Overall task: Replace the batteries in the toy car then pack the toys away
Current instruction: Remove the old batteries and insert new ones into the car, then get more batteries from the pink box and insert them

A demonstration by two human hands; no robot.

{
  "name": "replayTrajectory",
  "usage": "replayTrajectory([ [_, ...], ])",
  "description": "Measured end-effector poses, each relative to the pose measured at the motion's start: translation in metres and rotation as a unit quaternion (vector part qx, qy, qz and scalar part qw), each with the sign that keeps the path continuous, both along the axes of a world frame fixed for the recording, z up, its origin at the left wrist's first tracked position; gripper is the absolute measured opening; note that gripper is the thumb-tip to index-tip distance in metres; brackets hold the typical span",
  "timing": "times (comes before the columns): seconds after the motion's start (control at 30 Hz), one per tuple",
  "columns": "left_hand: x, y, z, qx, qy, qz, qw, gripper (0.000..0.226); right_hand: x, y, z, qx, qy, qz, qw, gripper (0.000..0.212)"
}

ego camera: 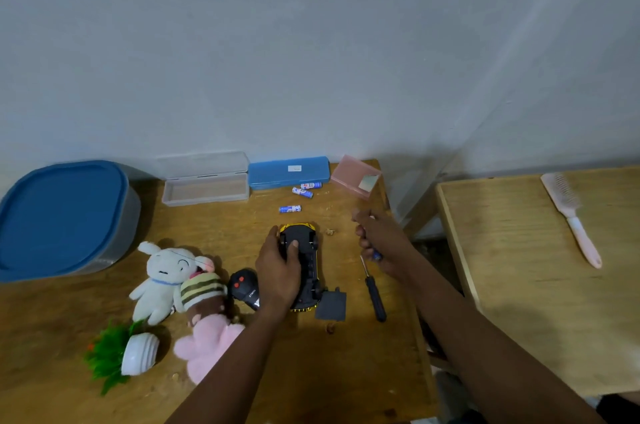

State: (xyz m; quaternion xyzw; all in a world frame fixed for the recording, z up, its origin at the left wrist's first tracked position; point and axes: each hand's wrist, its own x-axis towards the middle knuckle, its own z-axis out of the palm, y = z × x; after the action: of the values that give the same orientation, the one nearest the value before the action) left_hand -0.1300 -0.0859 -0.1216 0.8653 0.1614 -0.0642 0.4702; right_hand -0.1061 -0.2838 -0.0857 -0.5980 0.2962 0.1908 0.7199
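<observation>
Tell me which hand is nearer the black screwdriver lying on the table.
Right. The right hand hovers just above the black screwdriver, at its tip end, gripping something blue. The left hand rests on the upturned toy car, further left across the car.

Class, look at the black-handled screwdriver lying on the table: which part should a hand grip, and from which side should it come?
Grip the black-handled screwdriver by its thick black handle, the end nearer the person, coming from above and the right. It lies flat with the thin shaft pointing away; the loose battery cover and toy car sit on its left.
</observation>
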Motion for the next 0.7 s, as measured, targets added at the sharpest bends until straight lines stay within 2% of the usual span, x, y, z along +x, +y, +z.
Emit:
replayTrajectory([
  [0.1,0.002,-0.009,0.013,0.043,-0.076,0.027,0.996,0.056,0.021,-0.017,-0.011,-0.194,-0.086,0.067,0.975,0.031],
  [0.17,0.008,-0.021,0.025,0.069,-0.14,0.015,0.988,0.053,0.038,-0.029,-0.022,-0.329,-0.133,0.113,0.928,0.03],
  [0.27,0.037,-0.046,0.032,0.09,-0.177,-0.043,0.979,0.043,0.067,-0.043,-0.028,-0.455,-0.156,0.156,0.863,0.024],
  [0.4,0.083,-0.081,0.028,0.085,-0.126,-0.106,0.983,0.038,0.105,-0.054,-0.032,-0.518,-0.195,0.22,0.803,0.042],
  [0.47,0.098,-0.094,0.022,0.089,-0.089,-0.105,0.986,0.041,0.119,-0.056,-0.036,-0.535,-0.2,0.246,0.783,0.055],
  [0.53,0.105,-0.101,0.012,0.098,-0.063,-0.085,0.99,0.031,0.128,-0.057,-0.04,-0.538,-0.206,0.256,0.776,0.064],
  [0.6,0.107,-0.104,0.005,0.101,-0.049,-0.07,0.991,0.019,0.131,-0.056,-0.041,-0.53,-0.215,0.271,0.774,0.069],
  [0.7,0.105,-0.108,0.004,0.094,-0.043,-0.067,0.992,0.014,0.13,-0.054,-0.04,-0.563,-0.222,0.318,0.729,0.065],
])
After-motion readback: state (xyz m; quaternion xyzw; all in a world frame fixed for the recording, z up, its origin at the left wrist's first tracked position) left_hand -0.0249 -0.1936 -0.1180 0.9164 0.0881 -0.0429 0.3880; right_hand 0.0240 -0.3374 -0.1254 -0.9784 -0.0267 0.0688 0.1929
